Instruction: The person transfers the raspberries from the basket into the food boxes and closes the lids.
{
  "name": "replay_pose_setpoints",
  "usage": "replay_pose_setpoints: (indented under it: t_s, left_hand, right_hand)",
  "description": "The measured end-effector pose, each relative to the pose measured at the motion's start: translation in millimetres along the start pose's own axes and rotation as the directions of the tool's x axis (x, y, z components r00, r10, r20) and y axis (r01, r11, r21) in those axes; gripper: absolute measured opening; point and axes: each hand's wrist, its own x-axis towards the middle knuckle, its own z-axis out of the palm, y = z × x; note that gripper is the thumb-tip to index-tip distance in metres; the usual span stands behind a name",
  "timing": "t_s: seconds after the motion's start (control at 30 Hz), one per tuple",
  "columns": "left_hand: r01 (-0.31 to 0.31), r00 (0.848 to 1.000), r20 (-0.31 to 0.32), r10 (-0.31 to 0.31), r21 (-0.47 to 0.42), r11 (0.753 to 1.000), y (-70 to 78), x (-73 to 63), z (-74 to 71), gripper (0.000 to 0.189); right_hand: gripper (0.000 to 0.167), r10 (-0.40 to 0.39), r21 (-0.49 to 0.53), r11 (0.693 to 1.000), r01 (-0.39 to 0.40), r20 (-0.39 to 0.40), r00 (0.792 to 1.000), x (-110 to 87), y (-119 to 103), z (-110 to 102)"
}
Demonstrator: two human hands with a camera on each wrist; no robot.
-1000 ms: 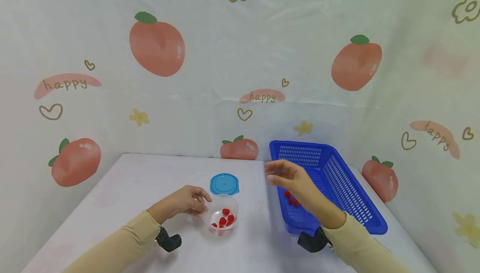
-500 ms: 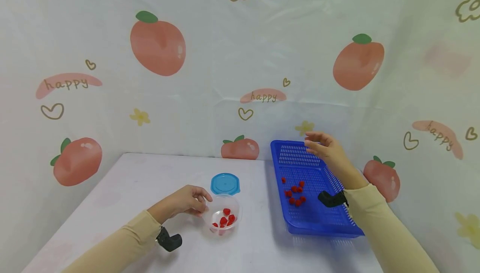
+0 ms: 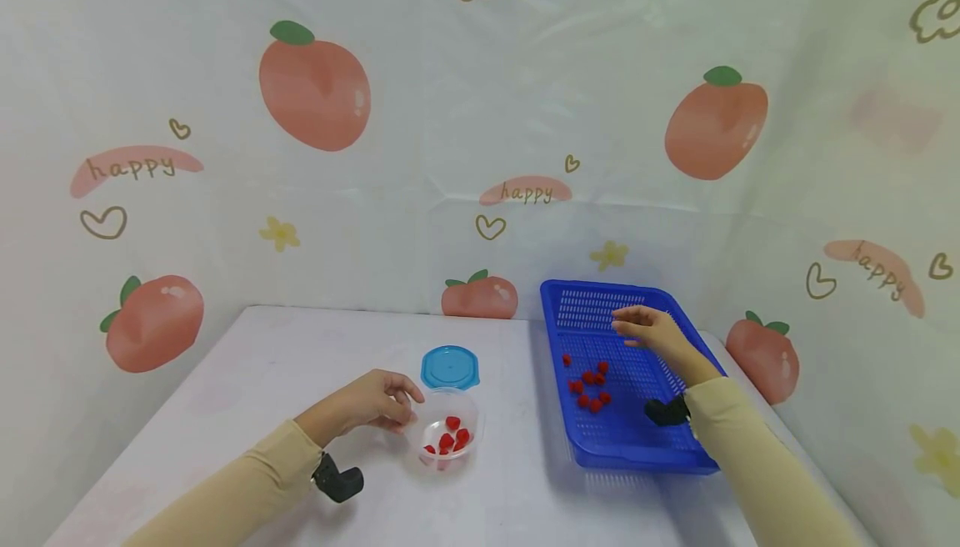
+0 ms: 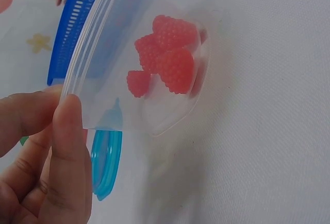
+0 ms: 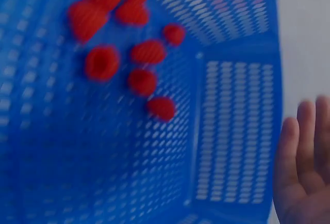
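My left hand [image 3: 375, 401] pinches the rim of a clear plastic container [image 4: 154, 116] between thumb and fingers. Several red raspberries [image 4: 175, 72] lie in the bottom of the container, which stands on the table. Over the far part of a blue plastic basket [image 3: 622, 457] hovers my right hand [image 3: 652, 334], fingers extended and no object seen in them. Several more raspberries [image 5: 148, 52] are scattered on the basket's floor, toward its left side in the head view. The right wrist view is somewhat blurred and cuts off part of the right hand.
Just behind the container lies a blue lid [image 3: 450, 367] on the white table [image 3: 300, 347]. A white cloth backdrop [image 3: 420, 97] printed with fruit rises at the back and sides. The basket's raised slotted walls surround the raspberries.
From beside the basket's left edge my right hand has moved right and up, then lowered over the basket, uncovering the raspberries there. The left hand and container stay put.
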Motion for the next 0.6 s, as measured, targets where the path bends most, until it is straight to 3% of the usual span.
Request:
replay_pose_setpoints:
  t_s: [0.2, 0.33, 0.6]
  left_hand:
    - [-0.005, 1.0, -0.005, 0.005, 0.009, 1.0, 0.1, -1.2, 0.6, 0.027]
    - [0.0, 1.0, -0.012, 0.0, 0.01, 1.0, 0.4, -1.3, 1.1, 0.027]
    - [0.005, 1.0, -0.013, -0.005, -0.002, 1.0, 0.9, -0.2, 0.9, 0.025]
  right_hand:
    - [0.049, 0.02, -0.05, 0.999, -0.013, 0.146, 0.989, -0.5, 14.5, 0.5]
    - [0.046, 0.056, -0.075, 0.996, -0.042, 0.194, 0.979, -1.2, 21.9, 2.5]
    - [0.04, 0.136, -0.114, 0.988, -0.105, 0.311, 0.941, -2.6, 28.1, 7.4]
